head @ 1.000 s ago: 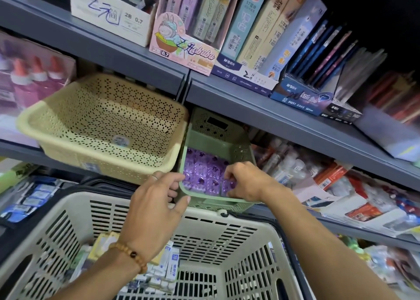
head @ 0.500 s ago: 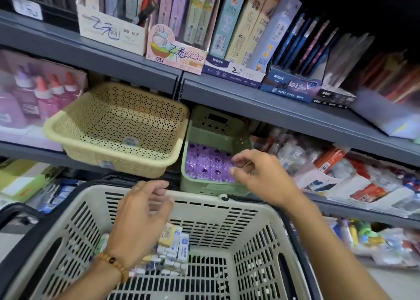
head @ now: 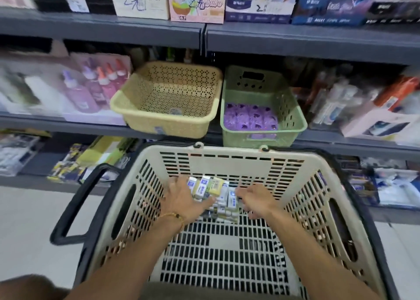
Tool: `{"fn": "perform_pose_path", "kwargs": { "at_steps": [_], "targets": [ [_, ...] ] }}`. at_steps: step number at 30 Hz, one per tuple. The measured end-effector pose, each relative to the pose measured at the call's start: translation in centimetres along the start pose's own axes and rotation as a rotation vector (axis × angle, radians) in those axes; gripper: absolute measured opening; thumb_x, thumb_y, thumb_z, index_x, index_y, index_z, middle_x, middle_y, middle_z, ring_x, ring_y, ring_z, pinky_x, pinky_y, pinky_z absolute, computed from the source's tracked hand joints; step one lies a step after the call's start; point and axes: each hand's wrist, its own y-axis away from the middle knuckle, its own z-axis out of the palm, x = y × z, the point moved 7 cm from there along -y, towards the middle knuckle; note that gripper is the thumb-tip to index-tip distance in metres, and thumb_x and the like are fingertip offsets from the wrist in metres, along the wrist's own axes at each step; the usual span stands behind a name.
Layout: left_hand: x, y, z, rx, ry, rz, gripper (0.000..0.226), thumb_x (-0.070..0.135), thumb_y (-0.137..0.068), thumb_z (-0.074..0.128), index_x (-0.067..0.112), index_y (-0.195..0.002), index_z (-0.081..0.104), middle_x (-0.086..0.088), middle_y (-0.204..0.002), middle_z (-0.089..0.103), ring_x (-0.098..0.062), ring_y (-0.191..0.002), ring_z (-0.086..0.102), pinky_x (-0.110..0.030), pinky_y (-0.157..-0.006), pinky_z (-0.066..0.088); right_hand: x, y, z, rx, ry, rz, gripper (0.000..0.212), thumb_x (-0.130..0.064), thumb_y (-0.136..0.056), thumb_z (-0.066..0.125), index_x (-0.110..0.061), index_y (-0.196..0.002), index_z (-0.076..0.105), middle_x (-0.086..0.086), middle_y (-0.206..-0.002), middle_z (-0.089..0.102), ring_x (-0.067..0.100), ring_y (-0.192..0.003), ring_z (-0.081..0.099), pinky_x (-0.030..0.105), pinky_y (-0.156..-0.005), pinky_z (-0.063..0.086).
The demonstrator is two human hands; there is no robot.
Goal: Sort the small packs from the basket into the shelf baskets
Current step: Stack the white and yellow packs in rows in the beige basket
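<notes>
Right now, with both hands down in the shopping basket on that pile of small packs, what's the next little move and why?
Probably close the left hand and right hand on a bunch of the small packs and lift it toward the yellow shelf basket. Both hands already flank the pile in the shopping basket, the yellow one looks nearly empty, and the green basket holds purple packs.

Two shelf baskets sit side by side, the tan basket [head: 168, 99] left of the green basket [head: 288, 115]. Purple packs [head: 250, 117] lie in the right one. The shopping basket [head: 227, 161] stands before them, small packs [head: 213, 192] inside.
</notes>
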Motion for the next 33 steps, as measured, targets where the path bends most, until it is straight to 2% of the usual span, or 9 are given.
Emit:
{"fn": "perform_pose_path", "kwargs": {
  "at_steps": [4, 7, 10, 12, 16, 20, 25, 30, 33],
  "targets": [
    [1.0, -1.0, 0.9, 0.103, 0.017, -0.054, 0.111, 0.098, -0.039, 0.045, 0.026, -0.123, 0.031, -0.010, -0.131, 0.035, -0.036, -0.121, 0.041, -0.055, -0.096, 0.042, 0.6, -1.5, 1.6, -0.068, -0.165, 0.134, 0.042, -0.048, -0.099, 0.044, -0.013, -0.098, 0.067, 0.010, -0.102, 0.071, 0.021, -0.090, 0.069, 0.033, -0.069, 0.057],
    [0.7, -1.1, 1.1, 0.120, -0.035, -0.005, 0.100, 0.096, -0.045, 0.041, 0.030, -0.121, 0.031, -0.006, -0.122, 0.033, -0.033, -0.112, 0.044, -0.051, -0.092, 0.045, 0.6, -2.7, 2.7, -0.068, -0.229, 0.196, 0.059, -0.054, -0.093, 0.054, -0.006, -0.128, 0.056, 0.015, -0.128, 0.060, 0.030, -0.106, 0.063, 0.035, -0.073, 0.059],
    [0.2, -1.5, 0.7, 0.091, -0.102, 0.034, 0.084, 0.091, -0.050, 0.043, 0.033, -0.110, 0.029, -0.004, -0.113, 0.030, -0.030, -0.102, 0.045, -0.046, -0.086, 0.048, 0.3, -3.6, 3.7, -0.074, -0.206, 0.191, 0.076, -0.058, -0.082, 0.066, -0.002, -0.132, 0.051, 0.014, -0.132, 0.056, 0.028, -0.105, 0.061, 0.038, -0.078, 0.060],
    [-0.1, -1.7, 0.6, 0.061, -0.112, 0.024, 0.084, 0.088, -0.048, 0.046, 0.034, -0.111, 0.029, -0.003, -0.115, 0.029, -0.031, -0.106, 0.044, -0.048, -0.087, 0.048, -0.1, -3.8, 4.2, -0.069, -0.240, 0.192, 0.080, -0.055, -0.076, 0.075, -0.001, -0.130, 0.049, 0.012, -0.129, 0.056, 0.024, -0.102, 0.061, 0.036, -0.075, 0.059],
    [-1.2, -2.2, 0.2, -0.013, -0.129, -0.017, 0.096, 0.081, -0.040, 0.049, 0.037, -0.123, 0.029, -0.006, -0.125, 0.029, -0.033, -0.117, 0.037, -0.052, -0.096, 0.043, -1.2, -4.1, 5.0, 0.009, -0.256, 0.103, 0.045, -0.040, -0.074, 0.082, -0.007, -0.098, 0.065, 0.013, -0.098, 0.074, 0.029, -0.091, 0.071, 0.047, -0.080, 0.059],
    [-2.0, -2.8, 0.1, -0.015, -0.203, 0.016, 0.092, 0.086, -0.045, 0.049, 0.040, -0.122, 0.030, -0.006, -0.126, 0.025, -0.033, -0.117, 0.033, -0.052, -0.096, 0.043, -1.6, -4.3, 6.1, 0.022, -0.348, 0.087, 0.030, -0.029, -0.077, 0.077, -0.003, -0.091, 0.070, 0.014, -0.085, 0.075, 0.032, -0.084, 0.073, 0.053, -0.077, 0.059],
    [-3.0, -3.3, -0.3, 0.046, -0.272, 0.133, 0.077, 0.069, -0.057, 0.069, 0.043, -0.119, 0.031, -0.006, -0.121, 0.030, -0.030, -0.110, 0.039, -0.049, -0.093, 0.043, -2.0, -4.7, 7.3, 0.046, -0.238, 0.052, 0.047, -0.050, -0.075, 0.076, -0.008, -0.094, 0.068, 0.009, -0.089, 0.073, 0.024, -0.084, 0.072, 0.043, -0.078, 0.060],
    [-4.3, -3.5, -1.3, 0.052, -0.297, 0.138, 0.077, 0.072, -0.049, 0.067, 0.046, -0.113, 0.033, -0.003, -0.118, 0.032, -0.030, -0.109, 0.040, -0.054, -0.091, 0.045, -0.9, -5.2, 7.5, 0.010, -0.368, 0.103, 0.013, -0.019, -0.081, 0.076, -0.008, -0.086, 0.071, 0.013, -0.092, 0.075, 0.025, -0.087, 0.073, 0.045, -0.079, 0.060],
    [-4.7, -3.5, -1.4, 0.039, -0.313, 0.128, 0.083, 0.076, -0.048, 0.067, 0.045, -0.116, 0.032, -0.006, -0.125, 0.028, -0.035, -0.113, 0.037, -0.057, -0.091, 0.045, -1.0, -5.3, 8.5, -0.003, -0.356, 0.106, 0.021, -0.026, -0.080, 0.078, -0.008, -0.090, 0.072, 0.010, -0.091, 0.076, 0.021, -0.082, 0.073, 0.040, -0.077, 0.061]
  ]
}}
